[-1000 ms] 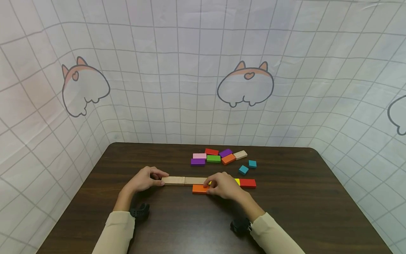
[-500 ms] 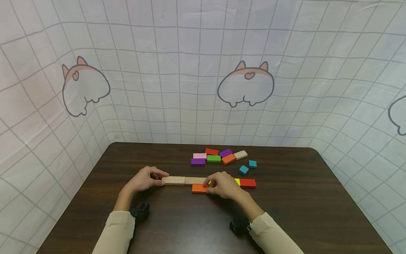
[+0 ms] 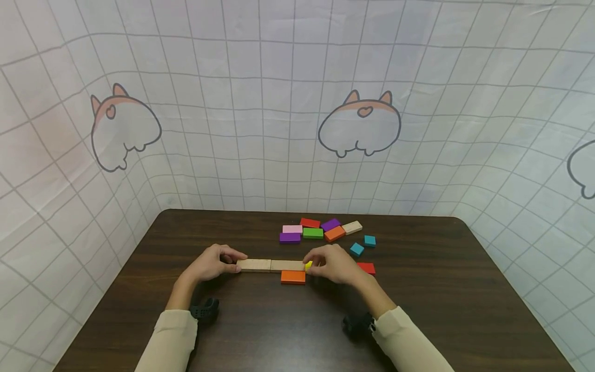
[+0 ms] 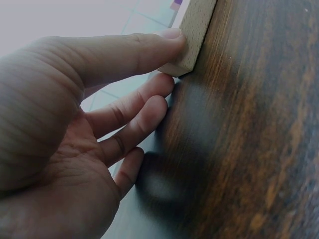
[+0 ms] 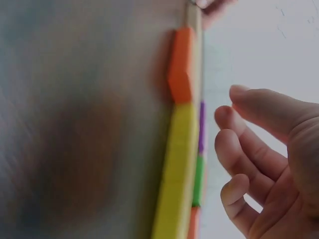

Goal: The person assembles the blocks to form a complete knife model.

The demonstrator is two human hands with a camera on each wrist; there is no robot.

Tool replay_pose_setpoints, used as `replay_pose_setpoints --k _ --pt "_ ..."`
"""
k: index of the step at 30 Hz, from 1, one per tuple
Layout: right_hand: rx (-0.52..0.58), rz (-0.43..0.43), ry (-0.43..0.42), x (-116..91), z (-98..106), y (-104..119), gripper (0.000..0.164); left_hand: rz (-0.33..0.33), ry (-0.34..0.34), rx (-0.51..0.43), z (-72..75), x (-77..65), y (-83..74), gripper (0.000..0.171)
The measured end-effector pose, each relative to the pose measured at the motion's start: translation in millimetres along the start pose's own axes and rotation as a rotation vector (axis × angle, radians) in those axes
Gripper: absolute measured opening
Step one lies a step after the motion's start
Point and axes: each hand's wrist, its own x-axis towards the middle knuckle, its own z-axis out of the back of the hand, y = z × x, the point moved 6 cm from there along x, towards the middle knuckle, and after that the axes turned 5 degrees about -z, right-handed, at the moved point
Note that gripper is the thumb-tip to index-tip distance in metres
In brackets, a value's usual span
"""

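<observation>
Two plain wooden blocks lie end to end. My left hand (image 3: 216, 262) pinches the far-left wooden block (image 3: 254, 265) at its outer end, the thumb on its near side. An orange block (image 3: 293, 278) lies flat against the front of the other wooden block (image 3: 287, 265), by its right end. Just right of it my right hand (image 3: 333, 264) hovers over the row with fingers loosely bent and nothing between them. Yellow blocks (image 5: 177, 159) continue the row, mostly hidden by that hand in the head view. A red block (image 3: 367, 268) ends it on the right.
Behind the row lies a loose group of blocks, among them a green (image 3: 313, 233), a pink (image 3: 292, 229) and a purple one (image 3: 290, 237). Two small blue blocks (image 3: 357, 249) are to their right. The dark table (image 3: 269, 330) backs onto a gridded white curtain (image 3: 241, 129).
My right hand has let go of the orange block and moved up and slightly right, uncovering the block's right end. My left hand stays at the wooden block.
</observation>
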Motion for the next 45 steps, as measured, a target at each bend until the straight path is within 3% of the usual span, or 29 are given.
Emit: replay_pose_setpoints --k 5,14,24,30,36,45 --pt "0.073 -0.036 -0.069 2 32 -22 0.02 0.003 0.0 -0.001 -0.3 0.3 0.9 0.027" --pt "0.077 -0.168 -0.216 3 80 -97 0.026 0.005 0.012 -0.014 -2.4 2.8 3.0 0.027" --pt "0.063 -0.295 -0.274 7 101 -151 0.033 0.009 -0.001 -0.003 -1.1 2.3 3.5 0.027" --pt "0.072 -0.311 -0.266 12 102 -165 0.041 0.002 0.001 -0.008 -0.8 0.4 1.4 0.027" --pt "0.077 -0.29 -0.186 21 97 -165 0.053 -0.004 0.004 -0.008 0.5 -2.0 -3.9 0.027" --pt "0.053 -0.307 -0.121 32 94 -162 0.056 -0.008 0.002 -0.022 -0.1 -2.9 -6.0 0.028"
